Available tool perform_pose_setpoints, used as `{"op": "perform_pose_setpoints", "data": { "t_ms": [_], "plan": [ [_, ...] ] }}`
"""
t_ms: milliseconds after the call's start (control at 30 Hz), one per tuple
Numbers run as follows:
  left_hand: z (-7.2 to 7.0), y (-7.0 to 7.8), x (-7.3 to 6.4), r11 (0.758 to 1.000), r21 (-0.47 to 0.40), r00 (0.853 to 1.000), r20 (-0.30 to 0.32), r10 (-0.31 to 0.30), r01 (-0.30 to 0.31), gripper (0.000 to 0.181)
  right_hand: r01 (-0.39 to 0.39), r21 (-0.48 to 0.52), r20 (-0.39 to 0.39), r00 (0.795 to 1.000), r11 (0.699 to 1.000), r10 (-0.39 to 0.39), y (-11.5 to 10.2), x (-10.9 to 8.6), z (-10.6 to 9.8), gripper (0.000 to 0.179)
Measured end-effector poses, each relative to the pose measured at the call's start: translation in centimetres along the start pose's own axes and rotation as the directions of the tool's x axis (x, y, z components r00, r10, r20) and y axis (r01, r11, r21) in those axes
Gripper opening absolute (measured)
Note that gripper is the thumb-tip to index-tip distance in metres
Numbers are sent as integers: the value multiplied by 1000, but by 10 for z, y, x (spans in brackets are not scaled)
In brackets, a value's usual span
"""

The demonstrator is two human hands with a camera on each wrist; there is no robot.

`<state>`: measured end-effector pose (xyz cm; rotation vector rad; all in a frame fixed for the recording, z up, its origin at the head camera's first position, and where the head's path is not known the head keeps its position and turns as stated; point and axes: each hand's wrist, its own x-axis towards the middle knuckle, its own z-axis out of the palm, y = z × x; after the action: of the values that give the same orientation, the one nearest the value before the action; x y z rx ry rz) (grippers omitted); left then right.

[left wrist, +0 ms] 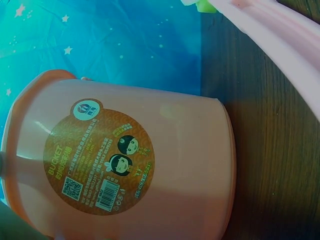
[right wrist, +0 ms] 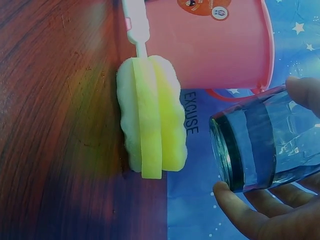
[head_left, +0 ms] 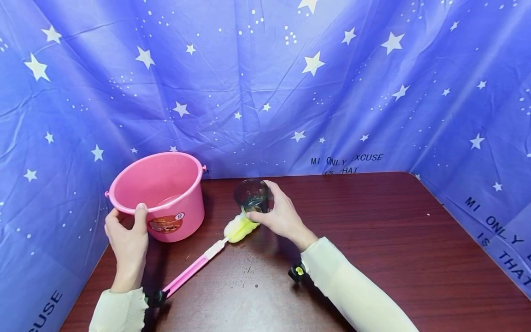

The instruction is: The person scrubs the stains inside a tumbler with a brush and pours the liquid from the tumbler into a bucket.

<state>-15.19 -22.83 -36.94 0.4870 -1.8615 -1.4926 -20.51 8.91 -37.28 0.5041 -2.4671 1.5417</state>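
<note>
My left hand (head_left: 127, 244) grips the rim of a pink bucket (head_left: 182, 216), its thumb over the near edge. The bucket's round orange label (left wrist: 100, 155) fills much of the left wrist view. A dark, see-through glass cup (head_left: 251, 196) is held in my right hand (head_left: 284, 214), thumb on the near side and fingers around the far side. In the right wrist view the cup (right wrist: 265, 140) shows its thick base, with one fingertip beside it. Between the hands a sponge brush (head_left: 240, 228) lies on the table, with a yellow and white head and a pink handle.
The dark reddish-brown wooden table (head_left: 373, 240) carries small wet spots near the brush. A blue curtain (head_left: 265, 69) with white stars hangs behind and along both sides. Black wrist straps (head_left: 296, 273) sit at the sleeve cuffs.
</note>
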Motion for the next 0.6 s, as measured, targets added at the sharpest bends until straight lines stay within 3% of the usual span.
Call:
{"op": "perform_pose_setpoints", "data": {
  "t_ms": [600],
  "plan": [
    [1, 2, -1, 999, 31, 1000, -5, -10, 10, 60, 15, -28, -10, 1000, 999, -16, -7, 9, 4, 85]
  ]
}}
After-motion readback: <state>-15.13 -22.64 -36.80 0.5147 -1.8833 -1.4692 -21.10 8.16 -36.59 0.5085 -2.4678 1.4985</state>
